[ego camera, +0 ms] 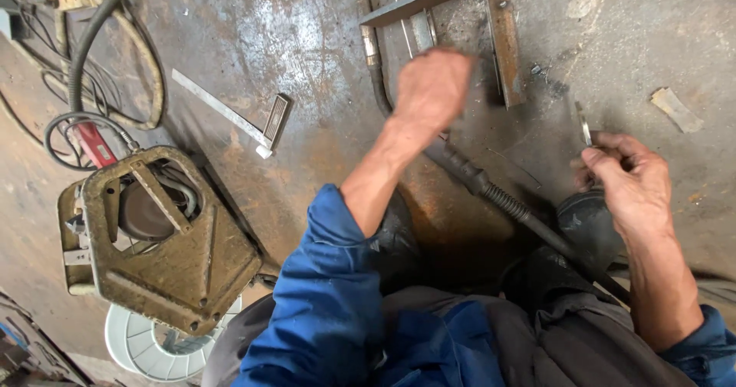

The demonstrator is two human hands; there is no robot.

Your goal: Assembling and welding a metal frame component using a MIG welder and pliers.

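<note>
A person in blue work sleeves crouches over a wide, rusty steel plate (307,42) that fills the view and serves as the floor of the work. The largest thing on the plate is a worn, yellow-brown wire feeder housing (157,237), lying at the plate's lower left edge with a white wire spool (142,349) just below it and black cables (84,57) looping above it. Near the plate's top edge, right of centre, lies a frame of rusty flat steel bars (502,38), one bar running level and another dropping down from it. A black welding hose (498,199) starts beside that frame and runs diagonally down to the right, passing between the person's arms. A metal try square (230,115) rests on the plate between the wire feeder housing and the frame. The left hand (433,88) hovers just below the frame, blurred, fingers curled inward into a loose fist; whether it holds anything cannot be told. The right hand (625,176) sits to the right of the frame, its fingers pinched together on a small, thin metal piece (584,122) that stands upright from the fingertips. A dark rounded shape lies under that wrist; what it is cannot be told.
</note>
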